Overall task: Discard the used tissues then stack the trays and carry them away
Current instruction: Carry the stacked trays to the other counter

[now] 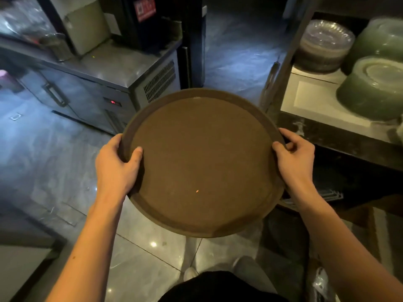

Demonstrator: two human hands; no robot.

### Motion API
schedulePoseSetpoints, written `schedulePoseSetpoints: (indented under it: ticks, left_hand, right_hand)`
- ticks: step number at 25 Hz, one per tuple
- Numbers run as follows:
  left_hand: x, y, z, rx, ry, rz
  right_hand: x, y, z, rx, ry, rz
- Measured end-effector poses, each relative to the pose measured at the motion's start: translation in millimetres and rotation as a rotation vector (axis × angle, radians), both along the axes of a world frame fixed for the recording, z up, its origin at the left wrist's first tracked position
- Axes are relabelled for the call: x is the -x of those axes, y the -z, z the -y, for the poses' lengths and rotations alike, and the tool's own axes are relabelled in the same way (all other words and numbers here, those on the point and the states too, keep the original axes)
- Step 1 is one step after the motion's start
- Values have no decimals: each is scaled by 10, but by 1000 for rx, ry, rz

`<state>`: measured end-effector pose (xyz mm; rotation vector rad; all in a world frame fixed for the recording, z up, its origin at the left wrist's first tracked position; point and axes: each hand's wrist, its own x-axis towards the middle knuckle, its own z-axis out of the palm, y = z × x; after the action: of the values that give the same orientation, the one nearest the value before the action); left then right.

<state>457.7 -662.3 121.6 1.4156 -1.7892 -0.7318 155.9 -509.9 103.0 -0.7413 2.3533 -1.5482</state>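
Hands [117, 164] gripping tray [202, 162], shelf [327, 127] beside

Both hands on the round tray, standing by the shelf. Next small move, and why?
Probably keep the brown tray level and step forward through the floor gap ahead. The left hand and right hand already grip opposite rims, no tissues show on its surface, and the steel counter on the left and the dish shelf on the right leave a passage between them.

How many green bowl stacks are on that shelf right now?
2, both upside down on the shelf at right: one green stack in front, another behind it. More may sit out of frame.
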Motion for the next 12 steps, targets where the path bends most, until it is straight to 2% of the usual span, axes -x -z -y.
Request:
schedulePoseSetpoints:
  ticks: [7,12]
  left_hand:
    - [337,44,1126,2,-93,21]
    - [847,-192,1957,-12,-172,-16]
  right_hand:
    - [464,85,1454,42,-92,7]
    - [972,-85,2481,67,-147,23]
